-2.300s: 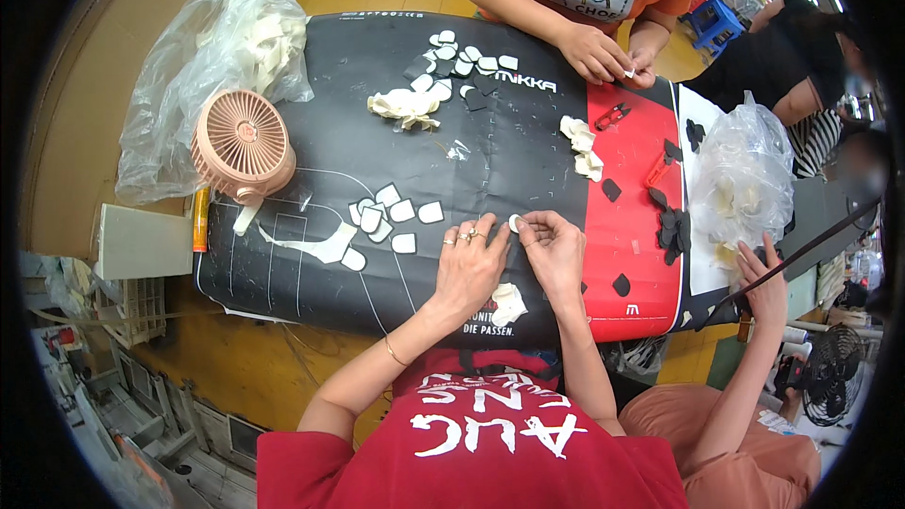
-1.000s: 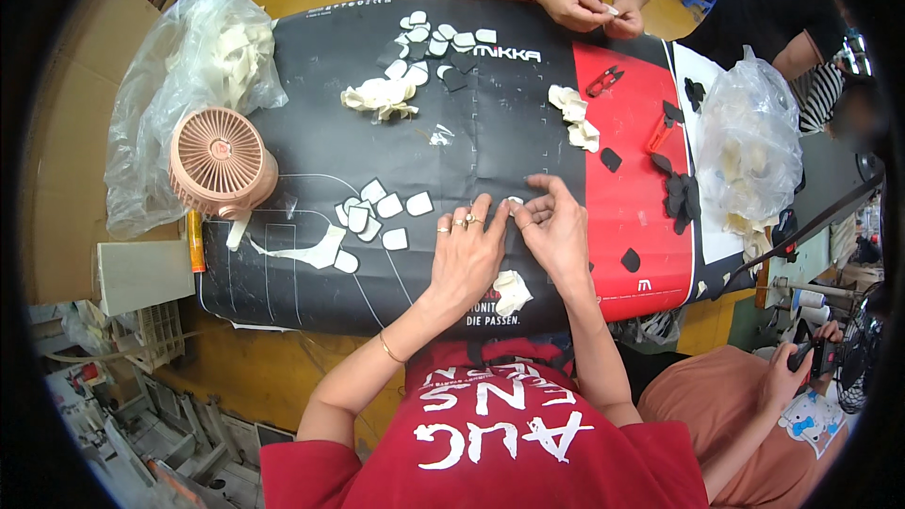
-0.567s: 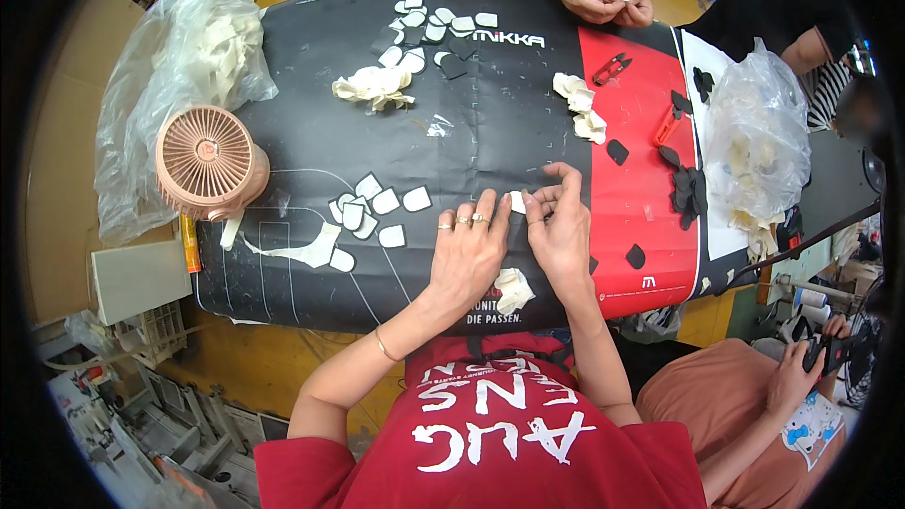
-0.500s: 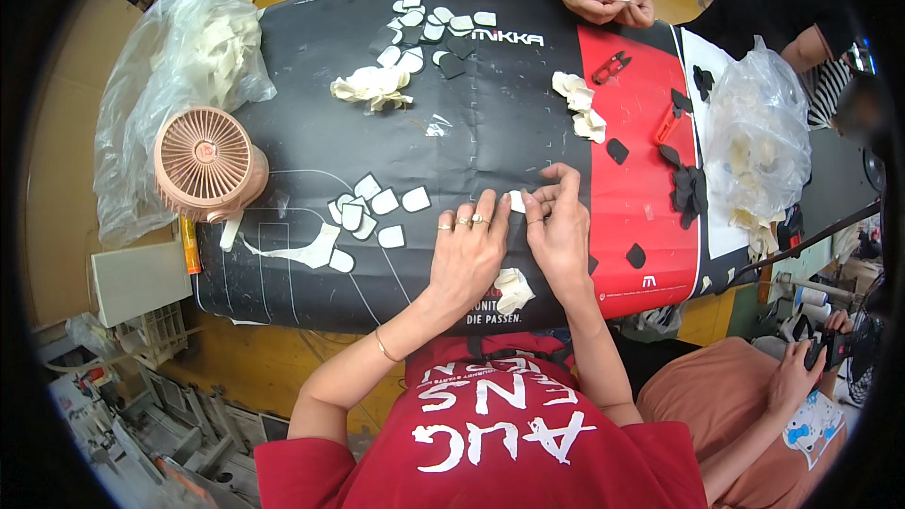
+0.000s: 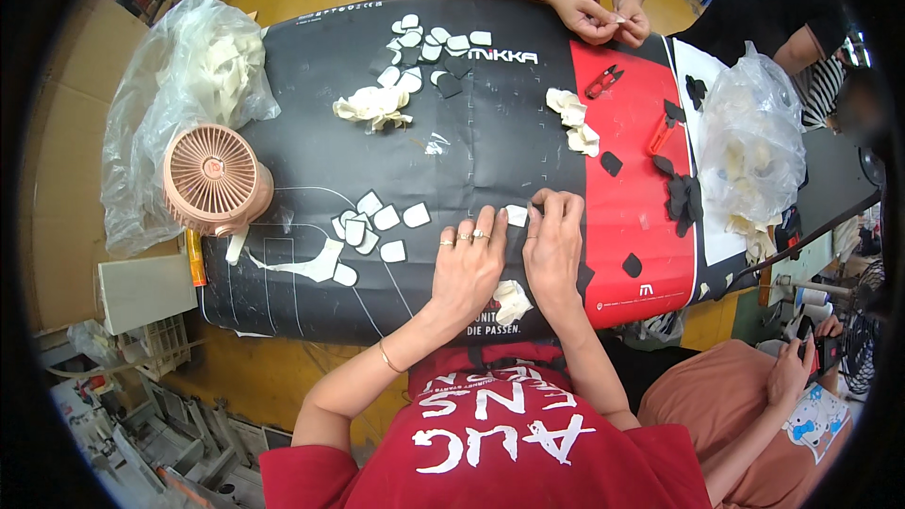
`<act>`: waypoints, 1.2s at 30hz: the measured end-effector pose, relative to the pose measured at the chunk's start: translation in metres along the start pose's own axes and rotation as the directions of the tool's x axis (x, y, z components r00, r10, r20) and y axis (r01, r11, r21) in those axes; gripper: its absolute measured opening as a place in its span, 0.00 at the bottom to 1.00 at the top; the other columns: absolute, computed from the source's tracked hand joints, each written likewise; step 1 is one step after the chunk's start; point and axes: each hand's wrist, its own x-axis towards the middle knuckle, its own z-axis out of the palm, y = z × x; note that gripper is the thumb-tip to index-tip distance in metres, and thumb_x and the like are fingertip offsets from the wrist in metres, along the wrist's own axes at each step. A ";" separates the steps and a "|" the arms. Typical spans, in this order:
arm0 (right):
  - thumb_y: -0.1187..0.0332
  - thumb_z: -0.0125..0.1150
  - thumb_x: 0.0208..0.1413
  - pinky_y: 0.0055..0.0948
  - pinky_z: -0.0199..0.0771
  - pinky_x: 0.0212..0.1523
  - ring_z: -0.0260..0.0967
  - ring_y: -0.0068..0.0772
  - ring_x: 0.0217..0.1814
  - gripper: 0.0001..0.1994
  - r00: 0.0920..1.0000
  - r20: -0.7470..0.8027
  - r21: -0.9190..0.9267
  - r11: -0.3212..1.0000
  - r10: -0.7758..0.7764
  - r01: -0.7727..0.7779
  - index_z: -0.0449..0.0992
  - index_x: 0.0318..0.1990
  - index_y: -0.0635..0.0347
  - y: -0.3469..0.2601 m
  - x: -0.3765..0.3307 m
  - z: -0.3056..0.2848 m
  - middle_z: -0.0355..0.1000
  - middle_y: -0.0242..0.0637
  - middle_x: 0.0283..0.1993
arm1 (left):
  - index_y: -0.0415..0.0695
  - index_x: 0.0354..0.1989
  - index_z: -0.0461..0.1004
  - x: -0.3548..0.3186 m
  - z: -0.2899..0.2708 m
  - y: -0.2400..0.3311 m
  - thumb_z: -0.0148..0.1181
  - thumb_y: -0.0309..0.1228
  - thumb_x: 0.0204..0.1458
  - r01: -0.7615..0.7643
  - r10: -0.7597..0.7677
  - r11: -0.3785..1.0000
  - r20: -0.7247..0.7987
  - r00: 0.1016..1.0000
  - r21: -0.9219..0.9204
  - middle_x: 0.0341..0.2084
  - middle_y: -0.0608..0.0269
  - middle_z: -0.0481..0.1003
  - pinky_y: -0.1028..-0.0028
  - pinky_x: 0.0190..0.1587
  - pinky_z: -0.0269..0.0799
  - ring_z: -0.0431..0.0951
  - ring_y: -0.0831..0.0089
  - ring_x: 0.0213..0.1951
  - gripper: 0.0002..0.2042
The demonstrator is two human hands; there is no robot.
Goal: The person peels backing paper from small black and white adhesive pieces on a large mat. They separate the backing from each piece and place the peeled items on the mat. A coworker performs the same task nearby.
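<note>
A small white patch lies on the black part of the mat, between the fingertips of both my hands. My left hand, with rings on its fingers, has its fingers side by side, the foremost tip at the patch's left edge. At the right edge, my right hand has its thumb and bent fingers drawn together. What lies under the fingertips is hidden. A crumpled cream scrap rests between my wrists. Left of my left hand are several black-edged white patches and a long white offcut.
A pink fan stands at the left by a plastic bag. Farther off lie more patches, cream scraps and red snips. Black pieces lie right. Across the table a person's hands hold a small white piece.
My right hand's raised, spread fingers have come down and closed together beside the patch. My left hand stays at its edge. The whole view has shifted slightly.
</note>
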 end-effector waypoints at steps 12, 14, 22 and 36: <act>0.47 0.45 0.68 0.59 0.41 0.73 0.37 0.56 0.81 0.25 0.961 0.242 -0.427 0.875 -0.131 0.227 0.69 0.68 0.41 0.016 -0.017 -0.018 0.44 0.53 0.78 | 0.37 0.59 0.73 -0.002 -0.002 0.002 0.56 0.31 0.52 0.009 -0.011 1.000 0.076 0.997 0.026 0.54 0.56 0.71 0.64 0.51 0.68 0.72 0.65 0.46 0.24; 0.48 0.48 0.67 0.61 0.39 0.74 0.37 0.58 0.80 0.27 0.972 0.207 -0.421 0.886 -0.114 0.194 0.67 0.68 0.49 0.018 -0.007 -0.024 0.44 0.55 0.78 | 0.40 0.55 0.75 0.001 -0.002 0.001 0.60 0.31 0.50 0.003 -0.004 1.000 0.034 0.999 0.020 0.50 0.56 0.71 0.62 0.47 0.68 0.73 0.62 0.44 0.21; 0.60 0.63 0.61 0.47 0.62 0.65 0.65 0.52 0.64 0.20 0.999 0.026 -0.019 1.000 -0.023 0.023 0.76 0.57 0.61 0.047 -0.002 -0.099 0.69 0.51 0.60 | 0.43 0.31 0.79 0.020 0.001 -0.022 0.70 0.40 0.49 0.024 -0.036 0.989 -0.080 0.996 -0.145 0.37 0.60 0.75 0.63 0.44 0.69 0.76 0.61 0.40 0.12; 0.67 0.70 0.52 0.43 0.70 0.51 0.71 0.47 0.49 0.20 0.936 0.301 0.079 0.983 -0.184 0.168 0.76 0.52 0.59 0.046 -0.019 -0.085 0.73 0.42 0.44 | 0.44 0.36 0.77 -0.022 -0.053 -0.046 0.69 0.35 0.51 0.381 -0.377 0.924 -0.095 0.921 0.025 0.42 0.59 0.76 0.60 0.55 0.62 0.75 0.58 0.45 0.10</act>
